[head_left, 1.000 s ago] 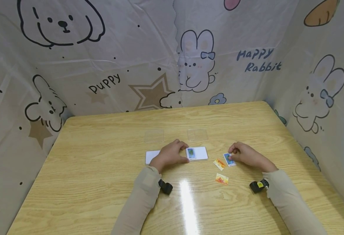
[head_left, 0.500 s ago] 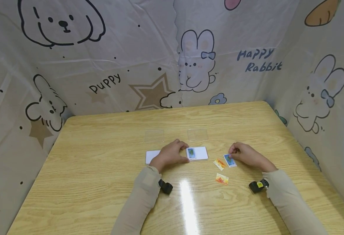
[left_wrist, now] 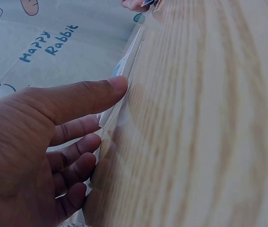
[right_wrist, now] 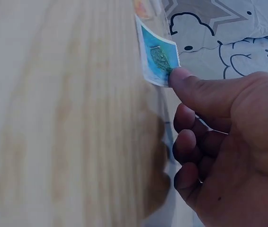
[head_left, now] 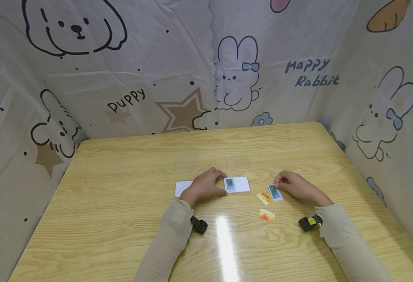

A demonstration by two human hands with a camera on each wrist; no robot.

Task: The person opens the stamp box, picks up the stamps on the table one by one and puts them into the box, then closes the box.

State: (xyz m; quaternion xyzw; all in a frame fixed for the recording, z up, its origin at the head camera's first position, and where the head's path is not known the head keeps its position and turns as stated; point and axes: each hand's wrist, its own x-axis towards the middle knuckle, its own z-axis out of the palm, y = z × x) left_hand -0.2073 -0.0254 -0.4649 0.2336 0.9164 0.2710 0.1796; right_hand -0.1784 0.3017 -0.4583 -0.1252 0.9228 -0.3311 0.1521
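Note:
My left hand [head_left: 206, 186] holds a flat white rectangular case [head_left: 241, 184] by its left end, thumb at the near edge and fingers at the far edge. A blue stamp with a green motif [head_left: 230, 184] lies on the left part of that case. My right hand [head_left: 295, 187] pinches the upper corner of another blue stamp [head_left: 275, 192], between thumb and index finger. In the right wrist view this stamp [right_wrist: 157, 56] shows a green leaf-like shape, and the thumb [right_wrist: 183, 78] presses at its edge. The remaining right fingers are curled below.
Two orange-yellow stamps [head_left: 264, 197] [head_left: 266, 216] lie between my hands, nearer the right one. Another white rectangular piece [head_left: 182, 188] is partly covered by my left hand. Two clear plastic lids [head_left: 185, 163] [head_left: 237, 162] lie farther back on the wooden table [head_left: 121, 235], before a printed curtain.
My right fingertips have slid slightly toward the far edge of the blue stamp, uncovering more of it. My left hand and the white case stay in place.

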